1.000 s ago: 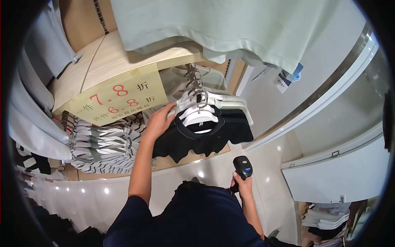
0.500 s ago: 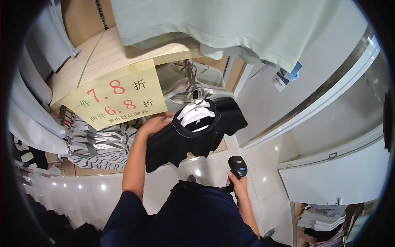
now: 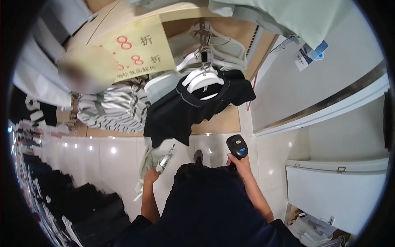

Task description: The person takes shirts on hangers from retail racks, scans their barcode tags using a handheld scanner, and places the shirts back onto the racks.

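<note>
In the head view, my right hand (image 3: 241, 164) is closed round the grip of a black handheld barcode scanner (image 3: 236, 145), its head pointing away from me. Low on the left, my left hand (image 3: 152, 176) grips a pale green garment (image 3: 148, 159) that hangs below the rack. A shiny, tag-like piece (image 3: 164, 161) sticks out beside its fingers; I cannot read it. Above and between the hands, a black collared shirt (image 3: 177, 109) hangs on white hangers (image 3: 203, 80) at the front of a metal rail. Pale green tops (image 3: 230, 51) hang behind it.
A yellow discount sign (image 3: 152, 49) is fixed to the wooden shelf edge, partly covered by a blurred patch. Striped garments (image 3: 113, 109) hang beneath it. White cabinet panels (image 3: 337, 193) stand at right, and dark clothes (image 3: 90, 206) line the lower left.
My left hand has left the black shirt and come down toward me, now with the pale green garment in it. The view has shifted, and the scanner stays in my right hand.
</note>
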`<control>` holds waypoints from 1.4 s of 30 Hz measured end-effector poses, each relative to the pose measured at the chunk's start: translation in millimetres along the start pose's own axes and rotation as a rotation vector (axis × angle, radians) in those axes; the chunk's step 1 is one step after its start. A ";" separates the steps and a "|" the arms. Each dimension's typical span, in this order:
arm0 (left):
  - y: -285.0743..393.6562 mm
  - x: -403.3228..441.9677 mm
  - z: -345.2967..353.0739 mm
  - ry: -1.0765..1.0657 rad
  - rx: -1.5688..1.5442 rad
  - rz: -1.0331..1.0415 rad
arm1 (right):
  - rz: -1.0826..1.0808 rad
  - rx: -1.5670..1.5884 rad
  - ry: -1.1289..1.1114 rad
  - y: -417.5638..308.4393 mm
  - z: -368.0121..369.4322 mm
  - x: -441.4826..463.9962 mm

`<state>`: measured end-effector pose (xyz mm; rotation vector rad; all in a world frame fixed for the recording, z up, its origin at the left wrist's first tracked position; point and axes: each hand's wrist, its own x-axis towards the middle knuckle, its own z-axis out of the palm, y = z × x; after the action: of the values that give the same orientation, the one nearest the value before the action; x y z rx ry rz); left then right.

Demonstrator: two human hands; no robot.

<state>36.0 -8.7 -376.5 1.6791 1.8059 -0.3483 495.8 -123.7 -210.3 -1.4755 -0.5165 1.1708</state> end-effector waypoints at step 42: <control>251.1 -334.8 -191.3 0.847 -0.757 0.871 | 0.120 1.171 0.498 217.4 -276.9 -0.6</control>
<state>219.0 -123.8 29.7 1.8978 1.1809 1.4000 674.4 -318.3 -443.1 -0.6913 0.5562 0.8629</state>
